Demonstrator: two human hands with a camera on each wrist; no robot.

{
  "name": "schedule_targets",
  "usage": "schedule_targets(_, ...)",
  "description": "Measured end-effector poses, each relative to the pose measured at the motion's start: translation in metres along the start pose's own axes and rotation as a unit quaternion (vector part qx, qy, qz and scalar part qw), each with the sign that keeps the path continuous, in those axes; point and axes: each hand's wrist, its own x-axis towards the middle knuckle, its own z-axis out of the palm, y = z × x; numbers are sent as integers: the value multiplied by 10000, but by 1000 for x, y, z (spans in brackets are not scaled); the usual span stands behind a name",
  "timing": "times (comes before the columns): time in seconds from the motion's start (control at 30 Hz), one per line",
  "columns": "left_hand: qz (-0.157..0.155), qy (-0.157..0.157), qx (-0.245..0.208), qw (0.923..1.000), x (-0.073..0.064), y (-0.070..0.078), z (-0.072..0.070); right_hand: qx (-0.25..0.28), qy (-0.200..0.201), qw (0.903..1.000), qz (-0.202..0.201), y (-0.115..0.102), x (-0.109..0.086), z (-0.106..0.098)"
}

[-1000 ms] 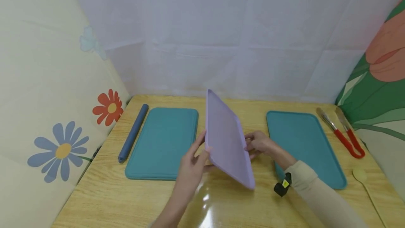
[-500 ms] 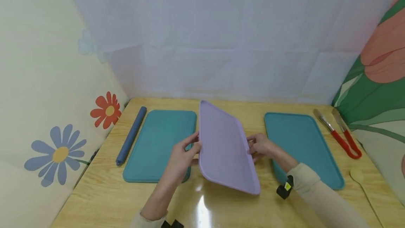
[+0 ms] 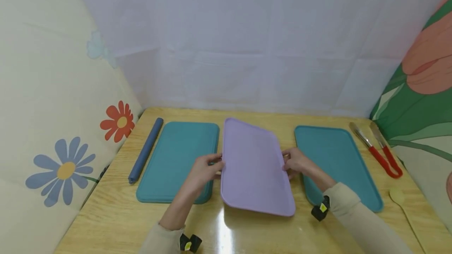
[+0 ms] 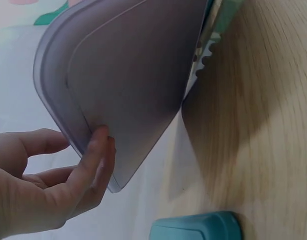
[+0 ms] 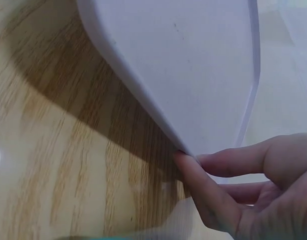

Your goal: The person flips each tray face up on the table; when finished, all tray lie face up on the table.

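A lilac tray (image 3: 254,167) hangs nearly level just above the wooden table (image 3: 247,230), between two teal trays. My left hand (image 3: 212,164) pinches its left long edge and my right hand (image 3: 289,164) pinches its right long edge. In the left wrist view the thumb of the left hand (image 4: 86,165) presses on the lilac tray (image 4: 128,75), with the other fingers behind it. In the right wrist view the right hand (image 5: 213,180) grips the edge of the lilac tray (image 5: 193,65), which casts a shadow on the table (image 5: 68,165).
A teal tray (image 3: 173,160) lies flat on the left and another teal tray (image 3: 339,160) on the right. A rolled blue mat (image 3: 146,148) lies by the left wall. Red-handled tongs (image 3: 379,152) and a pale spoon (image 3: 400,197) lie at the right edge.
The lilac tray has swung from standing steeply on edge down to nearly flat over the table. Both hands stayed on its long edges and moved apart with it.
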Motion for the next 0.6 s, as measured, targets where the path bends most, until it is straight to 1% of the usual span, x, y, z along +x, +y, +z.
schedule_targets(0.1,-30,-85,100,9999,6,-5,-1,-126,103,9999,43,3,2,-2)
schedule_targets(0.27,-107,-98,357,9993,16,-16,-3,-119,167,9997,141,5,5,-6)
schedule_targets(0.43,-179,-14,689,9975,24,-25,-3,-125,208,9994,240,7,8,-9)
schedule_targets(0.5,-145,23,820,9965,27,-27,-2,-158,256,9992,268,7,9,-10)
schedule_targets(0.6,-68,53,1025,9947,31,-31,0,-282,248,9992,168,7,9,-12)
